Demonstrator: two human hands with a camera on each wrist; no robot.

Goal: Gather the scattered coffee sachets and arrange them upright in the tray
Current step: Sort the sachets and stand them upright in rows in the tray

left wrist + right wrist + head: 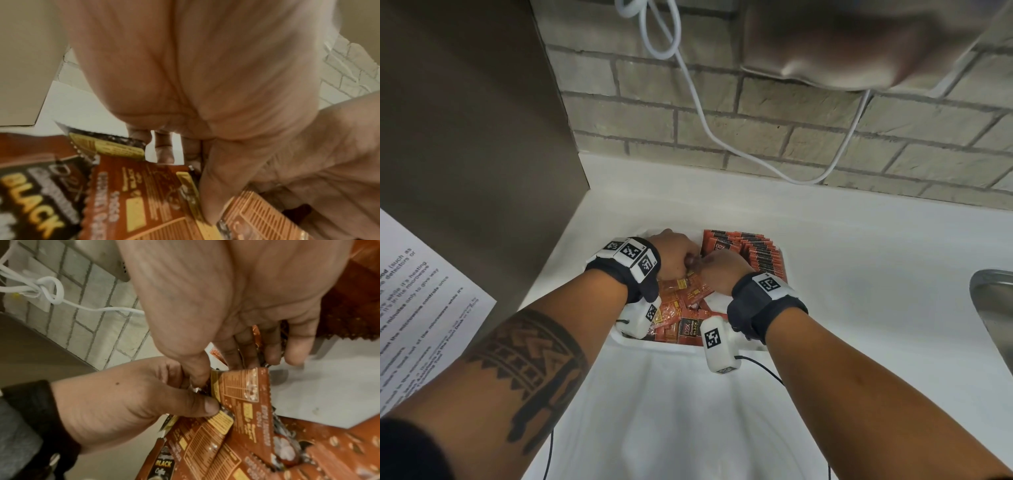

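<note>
Sachets lie loose and overlapping in the near part of the tray, while a row already stands upright at its far right, apparently leaving the middle free for sorting. Left hand and right hand meet above the tray's centre, wrists bent downward; both pinch the same small bunch of sachets between thumb and curled fingers, probably squaring it.

We hold our left hand and right hand together over the shallow white tray, above loose orange sachets; an upright orange sachet row stands behind them.
</note>
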